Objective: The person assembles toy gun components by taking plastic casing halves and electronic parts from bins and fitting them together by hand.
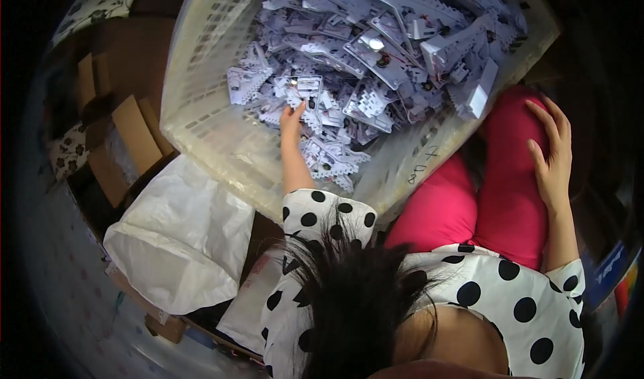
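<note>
My left hand [291,121] reaches into a large pale plastic basket [251,144]. Its fingers close on the lower edge of a white plastic part [300,86], which has small fittings inside; some fingertips are hidden. Around it lies a heap of similar white plastic parts [382,60], many with toothed edges, some with wires and small dark components showing. My right hand [553,157] rests on my knee in pink trousers [513,171], away from the basket. Its fingers lie spread, and it holds nothing.
A white sack [178,245] sits beside the basket at the left. Behind it are open cardboard boxes [134,134]. Another pale bag [251,305] lies by my left side. Handwritten marks show on the basket's near wall. A blue item [607,272] is at the far right.
</note>
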Demonstrator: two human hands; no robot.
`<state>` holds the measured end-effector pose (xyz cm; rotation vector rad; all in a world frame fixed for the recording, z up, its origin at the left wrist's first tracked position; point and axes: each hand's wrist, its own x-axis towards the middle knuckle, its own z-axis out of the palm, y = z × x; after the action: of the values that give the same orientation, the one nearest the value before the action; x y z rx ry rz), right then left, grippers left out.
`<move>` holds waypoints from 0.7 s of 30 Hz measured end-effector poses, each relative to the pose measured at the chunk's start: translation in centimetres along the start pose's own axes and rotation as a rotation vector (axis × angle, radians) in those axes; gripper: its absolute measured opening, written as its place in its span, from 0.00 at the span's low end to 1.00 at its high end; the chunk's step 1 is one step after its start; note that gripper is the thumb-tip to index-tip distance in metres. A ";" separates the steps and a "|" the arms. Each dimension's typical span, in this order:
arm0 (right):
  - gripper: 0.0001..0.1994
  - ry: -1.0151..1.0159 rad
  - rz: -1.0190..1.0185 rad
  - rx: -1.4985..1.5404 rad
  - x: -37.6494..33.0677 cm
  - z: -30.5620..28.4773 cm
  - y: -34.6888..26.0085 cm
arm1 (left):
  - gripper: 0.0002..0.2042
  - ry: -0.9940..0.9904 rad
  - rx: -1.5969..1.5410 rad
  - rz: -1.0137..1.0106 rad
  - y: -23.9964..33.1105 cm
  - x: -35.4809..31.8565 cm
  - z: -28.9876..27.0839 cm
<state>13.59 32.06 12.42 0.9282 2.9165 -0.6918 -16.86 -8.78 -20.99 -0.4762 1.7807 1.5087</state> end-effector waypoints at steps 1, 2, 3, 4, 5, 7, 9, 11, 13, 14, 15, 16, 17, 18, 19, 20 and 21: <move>0.24 0.001 -0.004 0.013 0.0 -0.1 0.1 | 0.15 0.076 0.285 0.036 0.1 0.2 -0.3; 0.24 0.007 -0.003 0.025 -0.1 -0.3 0.3 | 0.27 0.117 0.483 0.110 0.5 0.4 0.2; 0.24 0.022 0.006 0.060 -0.2 -0.4 0.5 | 0.27 0.100 0.483 0.106 0.5 0.2 0.9; 0.23 0.027 -0.003 0.078 -0.3 -0.2 0.9 | 0.31 0.194 0.551 0.243 0.4 -0.2 1.6; 0.23 0.037 -0.004 0.089 -0.4 -0.4 1.2 | 0.35 0.275 0.614 0.384 0.2 -0.5 2.4; 0.20 0.072 -0.016 0.222 -0.4 -0.8 1.5 | 0.41 0.346 1.148 0.342 1.0 0.5 1.4; 0.15 0.286 0.001 0.601 -0.8 -0.5 3.6 | 0.41 0.533 1.180 0.504 1.8 -0.1 0.3; 0.14 0.604 0.382 1.040 -1.3 1.2 6.7 | 0.37 0.541 1.163 0.417 5.5 -4.7 3.4; 0.16 0.907 0.707 1.183 -2.8 2.7 12.2 | 0.32 0.480 0.641 0.599 7.2 -9.9 9.9; 0.18 0.917 0.906 1.114 -3.9 5.1 16.0 | 0.31 0.414 0.591 0.639 8.1 -13.0 12.4; 0.19 0.915 1.040 1.000 -6.6 7.4 20.5 | 0.30 0.331 0.531 0.679 8.6 -15.5 15.7; 0.20 0.911 1.207 1.042 -8.4 9.5 23.8 | 0.30 0.307 0.540 0.692 9.1 -17.9 18.3; 0.19 0.885 1.283 0.660 -10.7 13.0 28.9 | 0.29 0.134 0.539 0.755 9.4 -20.3 21.4; 0.18 0.624 1.368 0.359 -14.2 16.0 33.5 | 0.28 -0.038 0.536 0.813 9.8 -22.5 24.1; 0.19 0.582 1.314 0.310 -14.9 19.8 34.7 | 0.27 -0.149 0.563 0.812 10.2 -24.5 25.0; 0.21 0.576 1.320 0.305 -14.9 20.9 34.3 | 0.28 -0.342 0.583 0.894 9.9 -25.1 25.6; 0.23 0.572 1.323 0.285 -14.8 21.9 33.9 | 0.28 -0.541 0.586 0.961 9.1 -25.5 26.1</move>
<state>41.64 39.61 -19.19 2.9115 1.6770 -0.7159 1.34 13.71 3.03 1.1151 1.9324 1.3538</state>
